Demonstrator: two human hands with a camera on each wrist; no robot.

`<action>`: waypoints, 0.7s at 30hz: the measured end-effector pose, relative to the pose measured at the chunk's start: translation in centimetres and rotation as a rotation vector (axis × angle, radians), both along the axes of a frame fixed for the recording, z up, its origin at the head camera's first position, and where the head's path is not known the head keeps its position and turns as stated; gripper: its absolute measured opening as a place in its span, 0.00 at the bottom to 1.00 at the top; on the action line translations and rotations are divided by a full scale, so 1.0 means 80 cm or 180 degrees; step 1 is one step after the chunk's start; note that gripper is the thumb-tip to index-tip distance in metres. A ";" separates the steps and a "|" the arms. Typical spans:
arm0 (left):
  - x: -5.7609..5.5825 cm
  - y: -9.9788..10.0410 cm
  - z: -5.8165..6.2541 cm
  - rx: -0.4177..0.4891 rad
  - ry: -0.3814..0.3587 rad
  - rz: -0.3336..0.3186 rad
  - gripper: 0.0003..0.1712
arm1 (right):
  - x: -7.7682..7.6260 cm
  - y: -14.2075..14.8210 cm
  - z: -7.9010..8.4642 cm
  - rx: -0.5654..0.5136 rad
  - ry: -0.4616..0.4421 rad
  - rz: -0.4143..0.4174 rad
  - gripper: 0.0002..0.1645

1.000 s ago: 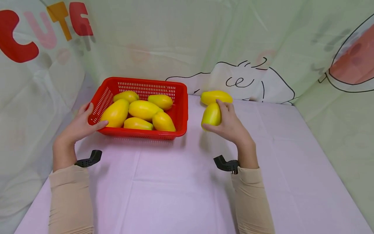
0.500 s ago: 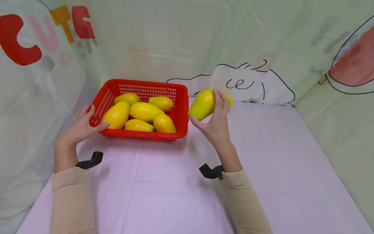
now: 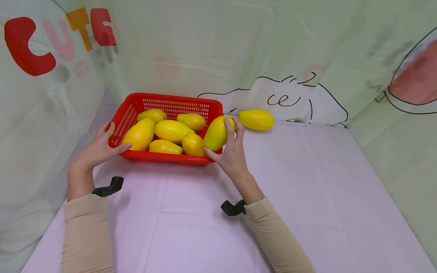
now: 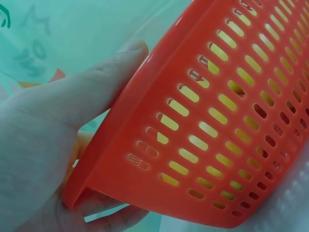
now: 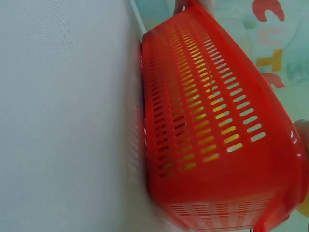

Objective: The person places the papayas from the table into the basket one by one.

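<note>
A red plastic basket (image 3: 164, 157) with slotted walls holds several yellow mangoes (image 3: 173, 131). My left hand (image 3: 99, 148) grips its left end, thumb at the front corner; the left wrist view shows thumb and fingers on either side of the rim (image 4: 140, 82). My right hand (image 3: 233, 154) holds another mango (image 3: 217, 133), yellow with a greener tip, between thumb and fingers at the basket's right end. Whether that mango touches the rim or the fruit below, I cannot tell. The right wrist view is mostly filled by the basket's slotted side (image 5: 217, 179).
One more mango (image 3: 257, 120) lies on the table at the back, right of the basket. A pale lilac cloth (image 3: 191, 235) covers the table. Printed curtains (image 3: 191, 45) rise behind and at both sides, close to the basket's back.
My right hand has carried its mango leftward, from beside the basket to its right end, uncovering the mango at the back. The left hand keeps its grip on the basket.
</note>
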State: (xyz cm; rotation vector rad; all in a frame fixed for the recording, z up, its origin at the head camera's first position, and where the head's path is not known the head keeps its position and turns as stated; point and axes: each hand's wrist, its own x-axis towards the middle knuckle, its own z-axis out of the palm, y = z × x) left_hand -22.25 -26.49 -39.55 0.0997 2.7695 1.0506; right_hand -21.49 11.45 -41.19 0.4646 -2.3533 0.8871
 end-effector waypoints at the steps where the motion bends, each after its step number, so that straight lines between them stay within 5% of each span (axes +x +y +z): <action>1: -0.001 0.001 0.000 0.0001 -0.0002 0.0006 0.62 | 0.000 -0.001 -0.002 0.0010 -0.0007 0.0002 0.58; 21: 0.000 0.000 0.000 -0.0018 -0.0042 -0.0045 0.61 | 0.000 -0.009 0.001 0.0289 -0.0643 0.0284 0.58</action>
